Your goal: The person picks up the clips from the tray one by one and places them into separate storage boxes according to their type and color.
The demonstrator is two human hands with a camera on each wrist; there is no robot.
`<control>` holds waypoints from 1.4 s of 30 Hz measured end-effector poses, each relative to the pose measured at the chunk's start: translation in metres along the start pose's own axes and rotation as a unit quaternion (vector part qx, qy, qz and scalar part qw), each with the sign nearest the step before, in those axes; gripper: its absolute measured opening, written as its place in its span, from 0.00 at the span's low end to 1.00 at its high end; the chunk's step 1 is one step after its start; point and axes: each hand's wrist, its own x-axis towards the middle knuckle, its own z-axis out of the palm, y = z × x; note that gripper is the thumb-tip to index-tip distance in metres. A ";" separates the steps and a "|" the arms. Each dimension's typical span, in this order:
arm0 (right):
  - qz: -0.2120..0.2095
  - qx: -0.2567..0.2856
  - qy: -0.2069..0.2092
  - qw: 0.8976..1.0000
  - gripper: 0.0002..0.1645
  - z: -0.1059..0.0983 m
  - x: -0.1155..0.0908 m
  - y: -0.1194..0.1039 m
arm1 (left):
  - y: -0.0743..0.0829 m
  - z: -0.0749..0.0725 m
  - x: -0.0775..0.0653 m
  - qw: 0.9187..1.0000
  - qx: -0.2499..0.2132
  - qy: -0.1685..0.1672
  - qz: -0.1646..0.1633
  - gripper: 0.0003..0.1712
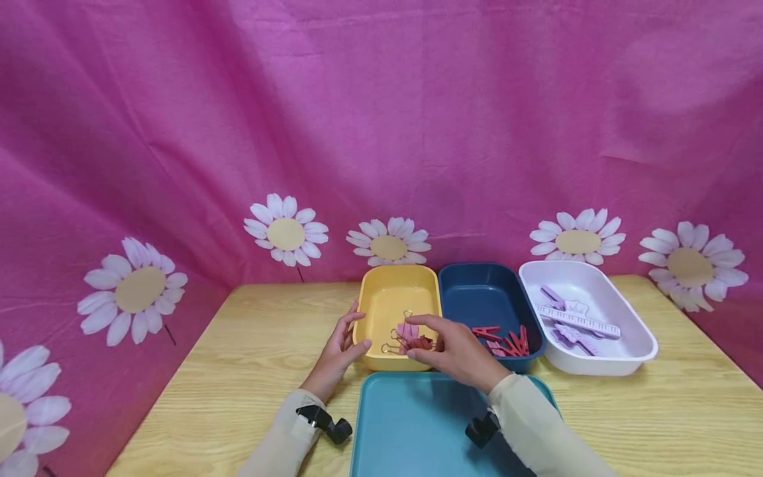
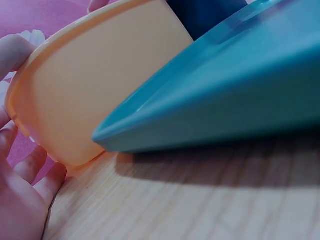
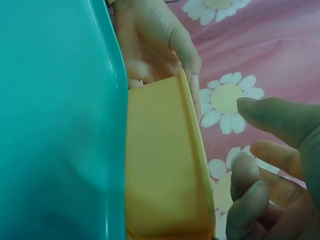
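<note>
My left hand (image 1: 337,354) rests against the left side of the yellow bin (image 1: 398,278), thumb and index fingertip at its rim. In the left wrist view its other fingers (image 2: 31,162) are spread along the bin's outer wall. My right hand (image 1: 461,348) is over the bin's near right part, thumb and index finger apart. Below it lie pink binder clips (image 1: 408,330) with wire handles and a dark red clip (image 1: 422,342), partly hidden by the hand. In the right wrist view nothing shows between the right hand's fingers (image 3: 275,117).
A navy bin (image 1: 483,291) with red clothespins (image 1: 517,341) stands right of the yellow one. Further right, a white bin (image 1: 638,338) holds a lilac ruler (image 1: 578,320) and other purple pieces. A teal tray (image 1: 417,424) lies in front, under my right forearm.
</note>
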 end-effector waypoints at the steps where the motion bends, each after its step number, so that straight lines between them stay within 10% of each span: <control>1: 0.000 0.001 0.002 1.000 0.35 0.000 0.000 0.000 | -0.004 -0.001 0.002 1.000 0.000 0.001 0.002 0.31; 42: -0.015 -0.008 0.041 0.999 0.34 -0.014 -0.003 -0.003 | -0.012 -0.002 0.005 1.000 0.011 0.014 0.026 0.30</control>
